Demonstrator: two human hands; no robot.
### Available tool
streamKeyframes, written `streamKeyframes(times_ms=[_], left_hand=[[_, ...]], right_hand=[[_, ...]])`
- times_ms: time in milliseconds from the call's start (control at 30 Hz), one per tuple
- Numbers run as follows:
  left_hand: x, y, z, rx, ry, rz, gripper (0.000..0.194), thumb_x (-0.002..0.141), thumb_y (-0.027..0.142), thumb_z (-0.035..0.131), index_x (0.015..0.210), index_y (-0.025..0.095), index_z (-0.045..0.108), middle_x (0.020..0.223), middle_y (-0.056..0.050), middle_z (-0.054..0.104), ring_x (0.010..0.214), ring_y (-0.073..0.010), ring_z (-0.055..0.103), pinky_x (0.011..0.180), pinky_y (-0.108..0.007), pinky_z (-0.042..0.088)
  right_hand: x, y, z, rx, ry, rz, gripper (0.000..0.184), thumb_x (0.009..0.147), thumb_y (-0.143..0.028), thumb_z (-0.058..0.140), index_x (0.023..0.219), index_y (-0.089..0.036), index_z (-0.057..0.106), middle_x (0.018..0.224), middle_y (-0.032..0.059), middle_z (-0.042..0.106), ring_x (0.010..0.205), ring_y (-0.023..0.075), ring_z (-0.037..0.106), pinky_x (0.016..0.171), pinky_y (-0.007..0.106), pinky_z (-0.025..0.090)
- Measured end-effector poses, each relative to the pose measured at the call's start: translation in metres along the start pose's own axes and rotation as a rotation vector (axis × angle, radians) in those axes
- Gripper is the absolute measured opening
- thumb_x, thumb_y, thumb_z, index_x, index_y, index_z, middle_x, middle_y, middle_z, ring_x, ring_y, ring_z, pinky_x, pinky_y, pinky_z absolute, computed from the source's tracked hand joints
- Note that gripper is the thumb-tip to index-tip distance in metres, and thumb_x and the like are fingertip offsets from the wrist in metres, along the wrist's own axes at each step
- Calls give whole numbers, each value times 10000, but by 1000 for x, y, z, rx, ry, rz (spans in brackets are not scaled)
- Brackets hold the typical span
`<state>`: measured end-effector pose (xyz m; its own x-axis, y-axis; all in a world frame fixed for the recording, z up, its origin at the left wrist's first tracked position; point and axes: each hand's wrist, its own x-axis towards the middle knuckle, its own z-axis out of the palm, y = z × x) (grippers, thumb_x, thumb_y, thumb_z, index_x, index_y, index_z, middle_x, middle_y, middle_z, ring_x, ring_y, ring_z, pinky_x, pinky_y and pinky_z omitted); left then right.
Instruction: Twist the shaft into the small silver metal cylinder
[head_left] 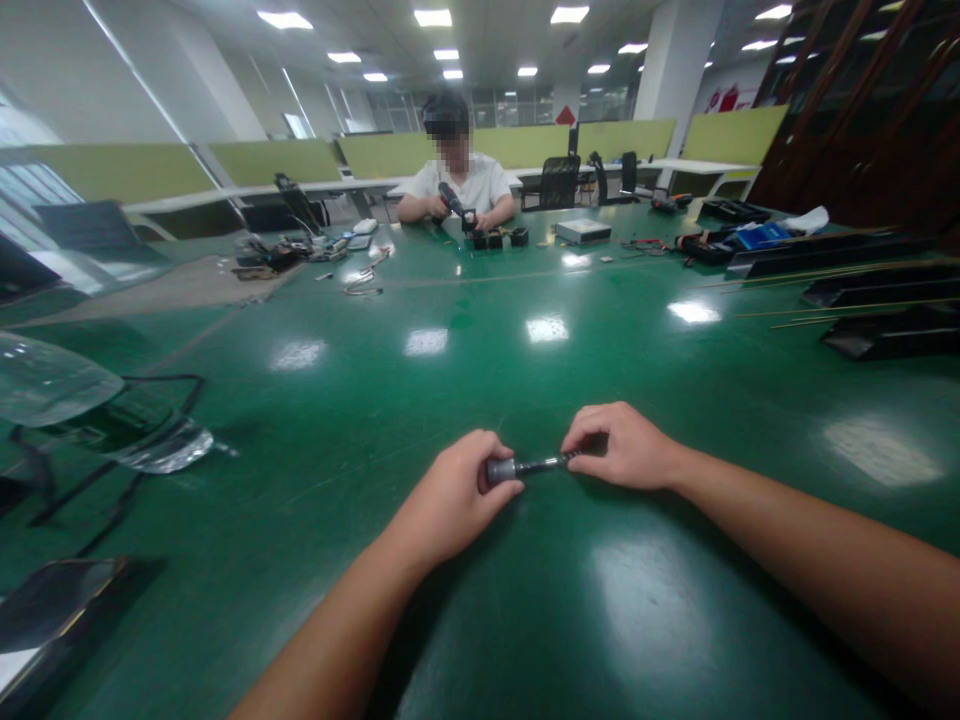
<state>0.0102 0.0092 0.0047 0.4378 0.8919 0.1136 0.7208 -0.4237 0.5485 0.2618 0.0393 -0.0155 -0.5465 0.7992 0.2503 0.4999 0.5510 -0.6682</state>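
My left hand is closed, its fingers and thumb wrapped round a short dark-grey cylinder with a lighter collar. From that cylinder a thin, shiny metal shaft runs to the right, lying nearly level just over the green table. At the shaft's far end, my right hand pinches a small dark, ridged tip between thumb and fingers. Blur hides whether the tip is a spring or a thread, and the tool's exact kind cannot be made out.
The glossy green table stretches ahead. A clear plastic bottle lies at the left, above a phone-like dark slab. Across the table sits a person holding a dark tool. Black trays lie at the right.
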Motion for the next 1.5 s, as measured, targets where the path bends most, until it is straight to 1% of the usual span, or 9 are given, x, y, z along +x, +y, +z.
streamKeyframes(times_ms=[233,367,533,667,967,1133,1233,1367,1500], left_hand=[[0,-2,-1,-1,3,15,159,788,270,683,911,198,612,858,-22,627,756,-190,586,683,-296,442],[0,-3,2,-3,13,18,157,786,262,688,909,200,612,861,-19,629,755,-189,586,683,-294,440],[1,-2,8,-25,27,14,160,801,256,681,930,197,606,858,-14,611,757,-182,569,678,-288,429],[1,-1,8,-30,19,9,165,811,273,681,935,196,605,869,-15,611,767,-184,567,683,-291,426],[2,-3,7,-23,8,13,160,816,267,685,929,196,597,879,-12,608,780,-185,572,698,-292,420],[2,-1,7,-24,-8,-1,169,809,268,693,932,191,606,874,-14,609,776,-186,575,698,-291,420],[2,2,8,-41,-25,12,168,812,271,688,935,189,609,864,-17,609,773,-186,576,694,-288,418],[2,6,12,-63,-18,19,155,821,274,680,927,186,609,850,-15,610,759,-181,570,675,-279,405],[4,8,15,-71,-22,11,153,826,292,677,919,188,614,825,-10,611,726,-172,561,650,-270,393]], right_hand=[[1,-1,1,8,-5,0,98,721,-175,711,814,-177,743,779,34,703,735,160,640,705,280,483],[2,-5,5,6,-8,-11,90,733,-176,712,818,-178,742,774,32,703,736,159,638,710,281,481],[2,-7,10,-21,-5,-52,91,771,-219,722,853,-187,742,793,32,714,766,160,635,724,281,470],[2,-6,9,-33,-9,-40,109,800,-238,702,890,-188,739,822,35,716,761,154,640,716,275,469],[-1,-8,9,-250,-3,-115,131,850,-234,654,965,-210,711,898,32,709,855,169,635,802,314,427],[-4,-10,10,-329,-22,-188,140,887,-225,610,991,-201,700,924,49,699,861,169,634,773,306,428],[-5,-15,16,-244,-7,-210,147,879,-203,615,999,-200,700,925,47,694,845,157,631,761,283,452],[-4,-21,24,-61,105,-144,157,817,-164,671,971,-183,692,883,31,687,784,136,621,724,247,479],[-2,-22,21,-32,94,-135,269,745,-89,691,998,-179,687,897,33,691,833,153,612,760,263,483]])
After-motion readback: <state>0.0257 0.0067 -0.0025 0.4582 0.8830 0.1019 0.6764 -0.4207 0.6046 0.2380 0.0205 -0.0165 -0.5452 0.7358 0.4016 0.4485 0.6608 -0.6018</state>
